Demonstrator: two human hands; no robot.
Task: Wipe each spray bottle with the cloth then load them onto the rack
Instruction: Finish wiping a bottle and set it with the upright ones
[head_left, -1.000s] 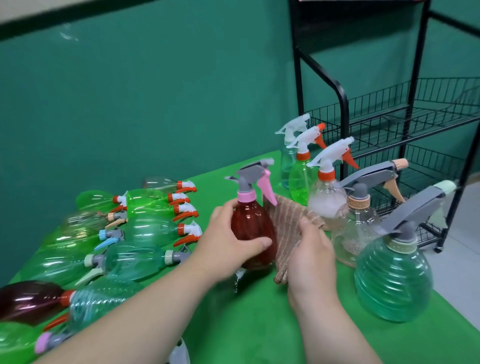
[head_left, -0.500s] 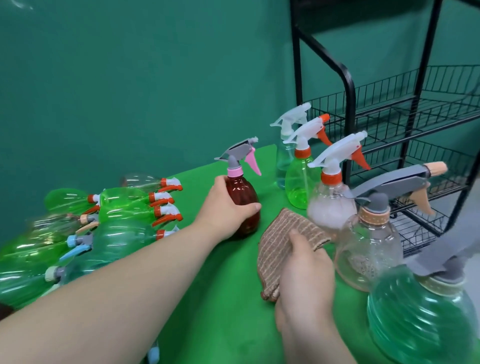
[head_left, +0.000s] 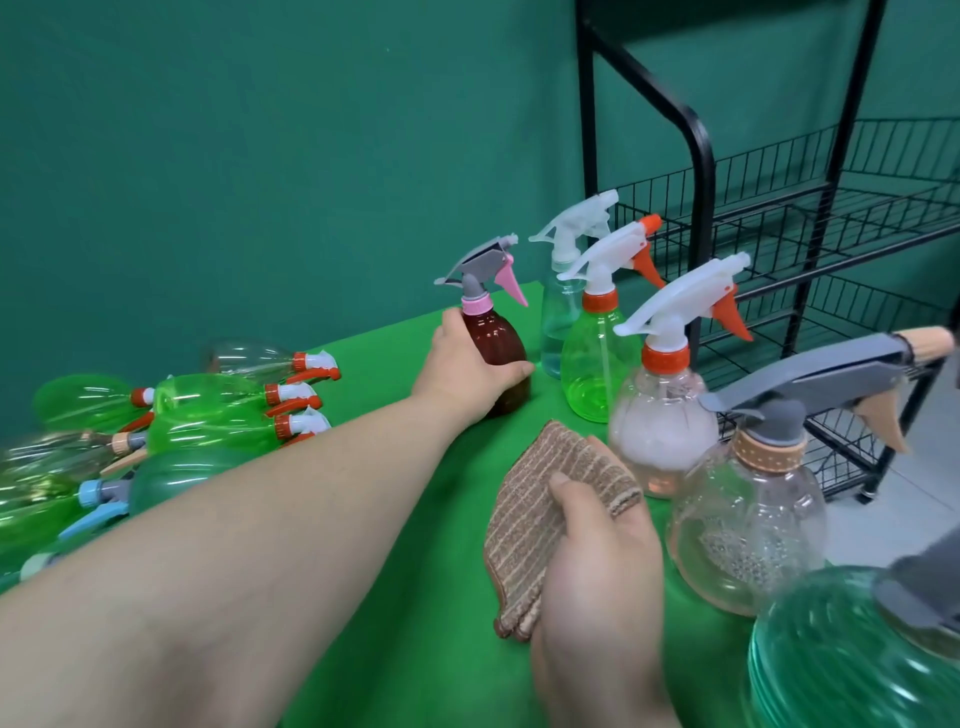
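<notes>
Here your left hand (head_left: 467, 371) grips the upright brown bottle (head_left: 496, 358) on the green tabletop (head_left: 415, 597) beside the rack (head_left: 810, 218), while your right hand (head_left: 597, 566) clutches the cloth (head_left: 535, 514).

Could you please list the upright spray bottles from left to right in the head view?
brown bottle → pale clear bottle → green bottle → orange-collared clear bottle → grey-headed round bottle → teal ribbed bottle
</notes>
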